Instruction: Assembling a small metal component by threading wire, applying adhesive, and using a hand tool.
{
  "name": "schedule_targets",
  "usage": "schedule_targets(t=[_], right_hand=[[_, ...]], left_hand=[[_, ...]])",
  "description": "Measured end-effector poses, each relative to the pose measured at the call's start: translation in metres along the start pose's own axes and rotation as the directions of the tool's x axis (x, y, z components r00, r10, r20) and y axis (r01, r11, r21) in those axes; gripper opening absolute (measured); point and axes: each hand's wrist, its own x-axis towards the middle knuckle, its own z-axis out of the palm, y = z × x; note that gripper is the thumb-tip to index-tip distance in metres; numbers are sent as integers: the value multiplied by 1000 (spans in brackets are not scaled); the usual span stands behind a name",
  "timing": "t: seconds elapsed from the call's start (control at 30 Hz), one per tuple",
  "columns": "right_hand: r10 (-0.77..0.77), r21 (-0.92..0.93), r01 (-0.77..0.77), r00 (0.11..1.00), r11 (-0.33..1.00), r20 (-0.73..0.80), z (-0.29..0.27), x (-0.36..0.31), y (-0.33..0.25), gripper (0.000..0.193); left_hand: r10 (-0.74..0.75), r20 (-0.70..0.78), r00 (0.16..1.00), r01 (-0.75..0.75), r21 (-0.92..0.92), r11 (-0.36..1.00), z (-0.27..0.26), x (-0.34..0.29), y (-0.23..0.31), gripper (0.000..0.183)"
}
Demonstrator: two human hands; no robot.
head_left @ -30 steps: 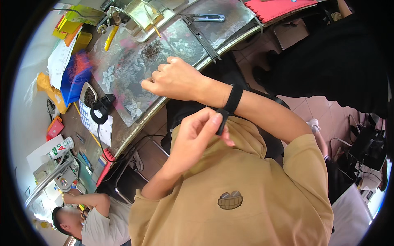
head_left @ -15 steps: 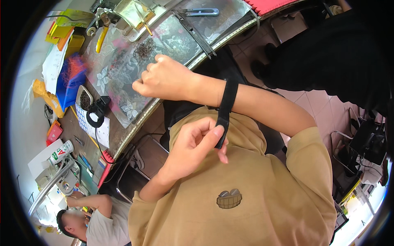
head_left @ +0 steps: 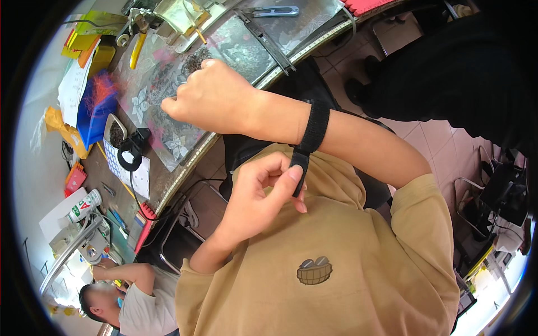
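A black fabric strap (head_left: 317, 127) goes round my right forearm, a short way above the wrist. Its loose end hangs toward my chest, where my left hand (head_left: 255, 193) pinches it between thumb and fingers. My right hand (head_left: 210, 95) is held out over the bench edge, back of the hand up, with the fingers curled into a fist. Nothing shows in that fist, though its palm side is hidden. Under it on the bench lies a tangle of dark fibres (head_left: 196, 60).
The workbench (head_left: 147, 89) carries a metal bar tool (head_left: 262, 40), blue-handled scissors-like tool (head_left: 274, 11), a blue bin (head_left: 96, 115) with red fibres and a black clamp (head_left: 134, 150). Another person (head_left: 143, 299) sits at lower left. Someone in black (head_left: 443, 73) stands at right.
My right fist has shifted a little to the left and up. The strap has turned slightly on the forearm, and my left hand, still pinching its end, has moved slightly left and up.
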Motion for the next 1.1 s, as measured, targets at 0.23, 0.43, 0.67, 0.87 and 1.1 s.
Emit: schedule_targets(t=[0.23, 0.43, 0.67, 0.87, 1.1], right_hand=[[-27, -39, 24, 998, 999, -55, 9, -5, -4, 5], [-78, -138, 57, 985, 989, -155, 24, -8, -6, 12], [-122, -165, 100, 984, 981, -129, 37, -15, -1, 13], [-100, -138, 84, 988, 987, -118, 39, -16, -6, 12], [-136, -94, 135, 991, 986, -2, 40, -16, -12, 10]], left_hand=[[20, 28, 999, -20, 26, 999, 1, 5, 2, 25], [12, 94, 996, -2, -103, 995, -3, 13, 1, 31], [35, 64, 997, -30, -85, 996, 6, 18, 2, 58], [152, 106, 983, -152, -10, 988, -8, 5, 7, 40], [709, 198, 677, -356, 931, 80, 7, 8, 25, 34]])
